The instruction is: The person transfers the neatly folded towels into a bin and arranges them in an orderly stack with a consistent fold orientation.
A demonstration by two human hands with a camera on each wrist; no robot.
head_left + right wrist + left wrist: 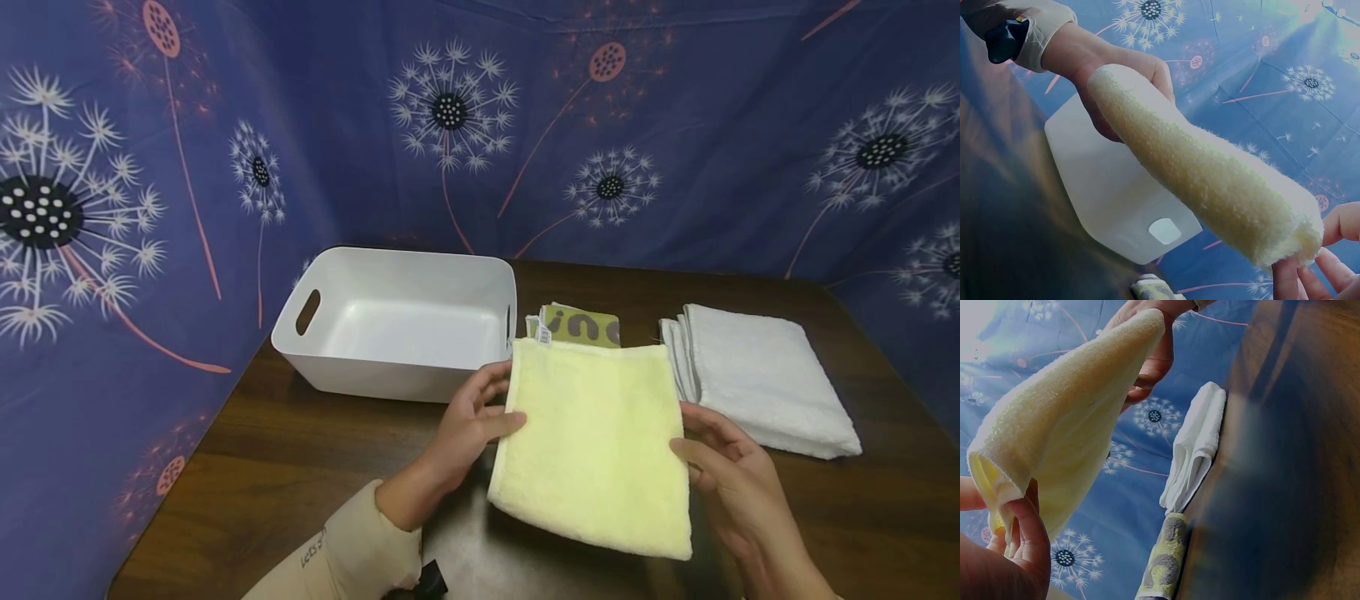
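Note:
A pale yellow towel [592,450], folded into a rough square, is held up over the table between both hands. My left hand [472,425] grips its left edge, thumb on the near face and fingers behind. On the opposite edge, my right hand [738,483] pinches it the same way. A small white tag [542,330] sticks out at the towel's top left corner. In the left wrist view the folded layers of the yellow towel [1066,419] show at the left fingertips. The right wrist view has the towel [1204,181] nearly edge-on, with the left hand beyond it.
Behind the left hand stands a white plastic bin [405,379] with handle holes, nothing inside it. A folded green towel with grey lettering [581,325] lies behind the yellow one. Folded white towels [765,375] are stacked at the right. A dandelion-patterned blue cloth [360,167] hangs around the table.

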